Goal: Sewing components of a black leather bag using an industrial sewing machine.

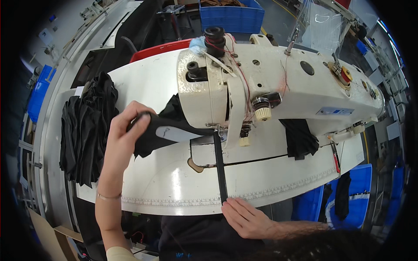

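Beside the sewing machine (300, 82), hold likely light, soft cloth (146, 141) by its edge, pinched in left grip (124, 126), and strip (220, 169) under right grip (246, 217), with unclear closure.

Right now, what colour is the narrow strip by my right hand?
The strip by your right hand is black, best seen in the head view.

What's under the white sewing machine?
Under the sewing machine's needle end run the black strip's upper end and an edge of the black fabric in the left hand. Farther right, a black bundle shows partly. The machine covers whatever lies farther back.
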A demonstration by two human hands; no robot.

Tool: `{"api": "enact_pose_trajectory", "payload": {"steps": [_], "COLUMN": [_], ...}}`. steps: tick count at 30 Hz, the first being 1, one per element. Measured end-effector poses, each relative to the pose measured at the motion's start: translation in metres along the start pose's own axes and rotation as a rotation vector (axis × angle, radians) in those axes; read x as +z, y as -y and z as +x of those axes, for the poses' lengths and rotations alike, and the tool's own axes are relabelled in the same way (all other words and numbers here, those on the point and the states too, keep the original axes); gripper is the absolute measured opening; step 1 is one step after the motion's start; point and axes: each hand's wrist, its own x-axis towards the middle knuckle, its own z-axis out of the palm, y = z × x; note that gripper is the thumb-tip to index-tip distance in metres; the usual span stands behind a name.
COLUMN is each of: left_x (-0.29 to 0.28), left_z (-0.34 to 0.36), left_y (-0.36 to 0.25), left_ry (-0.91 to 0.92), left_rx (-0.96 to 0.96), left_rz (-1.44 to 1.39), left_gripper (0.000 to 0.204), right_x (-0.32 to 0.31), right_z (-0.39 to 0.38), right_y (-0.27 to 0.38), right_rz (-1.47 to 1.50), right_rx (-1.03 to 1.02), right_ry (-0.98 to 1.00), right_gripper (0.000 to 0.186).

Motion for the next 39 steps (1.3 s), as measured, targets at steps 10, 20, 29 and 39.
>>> {"api": "enact_pose_trajectory", "payload": {"steps": [10,20,29,39], "left_x": [0.107,0.102,0.104,0.107], "left_z": [-0.132,-0.129,-0.125,-0.126], "left_y": [0.035,0.034,0.024,0.024], "left_ry": [0.279,0.253,0.324,0.339], "left_rx": [0.853,0.670,0.701,0.692], "left_rz": [0.830,0.649,0.733,0.746], "left_gripper": [0.021,0.029,0.026,0.028], "right_x": [0.007,0.007,0.002,0.001], "right_z": [-0.003,-0.003,0.002,0.002], "right_y": [-0.002,-0.002,-0.004,-0.004], "right_rz": [0.064,0.034,0.022,0.009], "right_rx": [0.051,0.021,-0.014,-0.029], "right_ry": [-0.057,-0.063,-0.046,-0.033], "right_gripper": [0.036,0.034,0.030,0.030]}}
